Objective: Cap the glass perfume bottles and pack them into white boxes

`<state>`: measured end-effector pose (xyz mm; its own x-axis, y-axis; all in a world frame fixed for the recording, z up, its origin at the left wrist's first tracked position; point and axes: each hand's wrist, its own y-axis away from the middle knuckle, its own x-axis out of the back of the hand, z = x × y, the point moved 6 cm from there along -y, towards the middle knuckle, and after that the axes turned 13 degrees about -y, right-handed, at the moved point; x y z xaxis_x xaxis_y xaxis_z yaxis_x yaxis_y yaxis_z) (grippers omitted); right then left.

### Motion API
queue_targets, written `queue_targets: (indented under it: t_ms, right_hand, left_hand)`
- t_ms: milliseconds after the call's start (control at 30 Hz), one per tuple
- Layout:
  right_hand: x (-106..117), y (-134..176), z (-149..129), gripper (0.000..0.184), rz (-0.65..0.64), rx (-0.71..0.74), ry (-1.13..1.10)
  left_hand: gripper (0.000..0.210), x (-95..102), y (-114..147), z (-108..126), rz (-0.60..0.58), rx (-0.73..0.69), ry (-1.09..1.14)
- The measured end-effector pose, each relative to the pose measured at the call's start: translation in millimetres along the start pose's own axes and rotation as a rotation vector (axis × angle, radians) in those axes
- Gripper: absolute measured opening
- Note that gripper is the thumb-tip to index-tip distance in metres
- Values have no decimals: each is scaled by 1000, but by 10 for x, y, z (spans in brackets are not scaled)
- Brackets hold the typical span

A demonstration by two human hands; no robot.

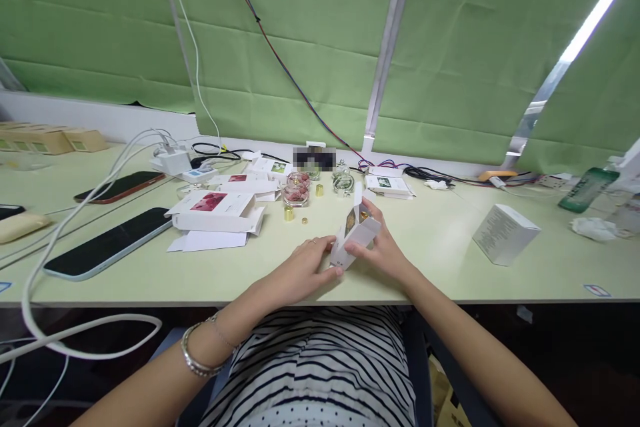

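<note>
A small white carton point(341, 245) with a yellow picture panel is tilted above the table in front of me, its top flap up and something gold showing in its mouth. My right hand point(383, 247) grips it, fingers behind and thumb across the near side. My left hand point(305, 270) closes on the carton's lower end, thumb and fingers at its bottom edge. Beyond stand glass bottles with pink contents point(296, 191) and a clear glass bottle point(343, 181). Gold caps point(289, 213) and a small gold ring point(305, 221) lie nearby.
Flattened white cartons point(215, 210) are piled at left, near two phones point(107, 243) and a white charger point(173, 160) with cables. On the right are a closed white box point(506, 233), another flat carton point(389, 185), a green bottle point(589, 188) and crumpled tissue point(593, 229).
</note>
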<state>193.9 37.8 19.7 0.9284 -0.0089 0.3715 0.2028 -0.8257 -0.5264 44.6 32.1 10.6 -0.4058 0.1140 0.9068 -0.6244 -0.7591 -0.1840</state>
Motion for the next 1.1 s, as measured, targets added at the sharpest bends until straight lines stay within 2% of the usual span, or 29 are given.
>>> queue_targets:
  t_ms: [100,167,300,467,633,733,833,900,967,1100]
  right_hand:
    - [-34,35,-13,92,-28,7,68]
    - [-64,59,-15,94,-51,18,71]
    - [-53,78,-1,95,24,16,-13]
    - [-9,24,-16,64,55,20,-17]
    - [165,-59,17,56,88,16,70]
    - [291,-64,56,44,11,2,69]
    - [407,4,171,28,-147,-99,97]
    - [474,69,258,28,-229,-166,102]
    - [540,108,320,31,-218,-205,74]
    - [635,99,331,36,16,-198,73]
  left_hand:
    - [62,49,37,95,4,-48,96]
    - [61,50,30,83,23,-26,88]
    - [55,22,-23,-38,49,26,38]
    - [43,73,-51,-103,85,70,-114]
    - [49,121,-35,-28,173,80,-397]
    - [49,113,-25,12,232,45,-550]
    - [42,96,-24,28,266,-29,-630]
    - [40,93,-28,25,262,-75,-596]
    - [39,104,-30,9,235,-102,-479]
    - [48,138,-16,-61,109,-115,-152]
